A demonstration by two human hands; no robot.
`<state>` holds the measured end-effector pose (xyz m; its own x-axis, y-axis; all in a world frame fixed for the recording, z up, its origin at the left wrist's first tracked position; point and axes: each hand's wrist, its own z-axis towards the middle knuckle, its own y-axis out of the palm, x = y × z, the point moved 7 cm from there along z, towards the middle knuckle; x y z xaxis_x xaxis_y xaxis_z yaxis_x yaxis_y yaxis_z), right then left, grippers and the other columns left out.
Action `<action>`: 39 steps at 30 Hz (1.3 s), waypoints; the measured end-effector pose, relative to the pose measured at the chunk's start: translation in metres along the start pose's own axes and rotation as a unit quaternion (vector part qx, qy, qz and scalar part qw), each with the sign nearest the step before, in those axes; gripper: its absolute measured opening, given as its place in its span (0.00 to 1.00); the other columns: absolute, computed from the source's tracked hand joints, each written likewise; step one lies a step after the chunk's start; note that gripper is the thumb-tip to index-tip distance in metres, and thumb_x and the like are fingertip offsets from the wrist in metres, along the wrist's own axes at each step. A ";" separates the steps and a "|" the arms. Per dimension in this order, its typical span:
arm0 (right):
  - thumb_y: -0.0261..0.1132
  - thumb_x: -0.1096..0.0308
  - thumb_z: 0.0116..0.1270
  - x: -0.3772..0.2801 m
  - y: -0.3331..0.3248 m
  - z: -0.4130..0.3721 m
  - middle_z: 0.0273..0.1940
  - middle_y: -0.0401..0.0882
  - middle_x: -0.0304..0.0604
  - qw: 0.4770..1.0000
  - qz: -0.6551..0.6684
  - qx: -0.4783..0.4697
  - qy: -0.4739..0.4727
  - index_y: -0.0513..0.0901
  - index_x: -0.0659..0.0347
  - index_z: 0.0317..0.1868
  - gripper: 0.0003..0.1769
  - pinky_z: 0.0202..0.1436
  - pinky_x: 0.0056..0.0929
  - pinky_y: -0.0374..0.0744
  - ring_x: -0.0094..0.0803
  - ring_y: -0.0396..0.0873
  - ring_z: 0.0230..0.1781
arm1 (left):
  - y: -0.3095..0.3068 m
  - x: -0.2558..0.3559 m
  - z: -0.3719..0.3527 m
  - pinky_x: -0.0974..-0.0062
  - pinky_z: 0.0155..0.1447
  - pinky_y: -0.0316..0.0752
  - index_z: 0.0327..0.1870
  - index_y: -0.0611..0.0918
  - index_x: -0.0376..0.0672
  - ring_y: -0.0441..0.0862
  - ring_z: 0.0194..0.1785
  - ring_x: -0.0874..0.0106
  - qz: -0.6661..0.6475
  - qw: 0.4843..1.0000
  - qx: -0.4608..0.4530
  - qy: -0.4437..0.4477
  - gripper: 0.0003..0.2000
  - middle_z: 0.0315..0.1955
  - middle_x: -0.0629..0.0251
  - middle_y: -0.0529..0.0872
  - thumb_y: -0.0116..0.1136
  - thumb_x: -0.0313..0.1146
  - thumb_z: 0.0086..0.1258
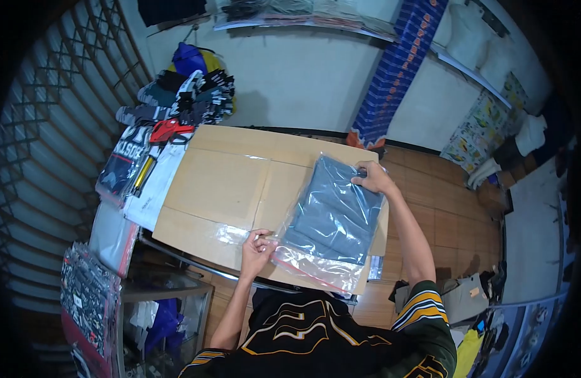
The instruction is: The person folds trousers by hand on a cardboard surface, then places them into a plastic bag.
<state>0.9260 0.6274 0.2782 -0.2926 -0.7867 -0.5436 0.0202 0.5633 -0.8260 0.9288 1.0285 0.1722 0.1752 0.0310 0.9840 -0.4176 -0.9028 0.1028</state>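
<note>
A folded grey garment inside a clear plastic bag (333, 217) lies on a flat sheet of cardboard (211, 183) that covers the table. My left hand (257, 247) pinches the bag's near-left corner, by the open end with its red strip (315, 274). My right hand (373, 177) presses on the bag's far right corner. The bag lies at a slant, with its far end toward the wall.
Stacks of folded dark clothes (177, 97), red scissors (167, 130) and packed garments (123, 164) sit at the left of the cardboard. More bagged items (89, 296) lie at the lower left. A blue patterned roll (397, 69) leans on the wall. Wooden floor is at the right.
</note>
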 end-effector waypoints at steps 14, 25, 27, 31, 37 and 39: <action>0.71 0.73 0.62 0.001 0.051 -0.178 0.57 0.80 0.57 0.911 0.112 0.393 0.053 0.77 0.67 0.61 0.26 0.64 0.40 0.76 0.50 0.79 0.60 | 0.041 0.009 -0.009 0.80 0.47 0.79 0.64 0.82 0.38 0.84 0.42 0.82 0.180 0.960 -0.207 -0.054 0.18 0.46 0.60 0.91 0.62 0.26 0.73; 0.70 0.72 0.69 0.004 0.180 -0.311 0.29 0.86 0.44 0.829 0.305 0.384 0.267 0.81 0.71 0.45 0.11 0.30 0.24 0.79 0.23 0.81 0.27 | 0.043 -0.004 0.023 0.81 0.38 0.80 0.64 0.82 0.39 0.84 0.38 0.82 0.128 0.968 -0.213 -0.025 0.19 0.43 0.62 0.90 0.65 0.29 0.74; 0.68 0.72 0.72 -0.003 0.190 -0.310 0.29 0.86 0.43 0.818 0.351 0.379 0.254 0.80 0.72 0.44 0.10 0.25 0.20 0.76 0.21 0.80 0.24 | 0.031 -0.007 0.024 0.81 0.37 0.81 0.63 0.83 0.39 0.84 0.37 0.82 0.126 0.969 -0.212 -0.029 0.18 0.42 0.63 0.90 0.64 0.29 0.74; 0.69 0.72 0.71 -0.011 0.205 -0.305 0.26 0.84 0.41 0.771 0.449 0.379 0.245 0.80 0.71 0.45 0.10 0.24 0.20 0.77 0.20 0.80 0.24 | 0.007 0.000 0.020 0.82 0.35 0.81 0.64 0.82 0.38 0.85 0.36 0.80 0.102 0.972 -0.212 -0.020 0.18 0.39 0.63 0.90 0.64 0.28 0.74; 0.69 0.69 0.72 -0.027 0.226 -0.312 0.29 0.84 0.40 0.760 0.461 0.365 0.279 0.79 0.66 0.47 0.10 0.24 0.19 0.75 0.22 0.80 0.22 | -0.027 0.000 0.016 0.81 0.37 0.84 0.70 0.73 0.35 0.86 0.36 0.77 0.094 0.977 -0.184 -0.044 0.26 0.37 0.63 0.89 0.64 0.28 0.73; 0.69 0.68 0.72 -0.030 0.235 -0.319 0.30 0.85 0.40 0.749 0.472 0.372 0.280 0.80 0.64 0.49 0.11 0.25 0.19 0.76 0.22 0.81 0.24 | -0.037 -0.004 0.014 0.80 0.37 0.85 0.71 0.71 0.34 0.87 0.37 0.76 0.089 0.978 -0.179 -0.051 0.27 0.36 0.63 0.89 0.64 0.28 0.73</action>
<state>0.6349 0.8636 0.1480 -0.1629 0.2190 -0.9620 0.9364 0.3416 -0.0807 0.9560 1.0557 0.1628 0.1520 -0.1719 0.9733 -0.7323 -0.6809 -0.0059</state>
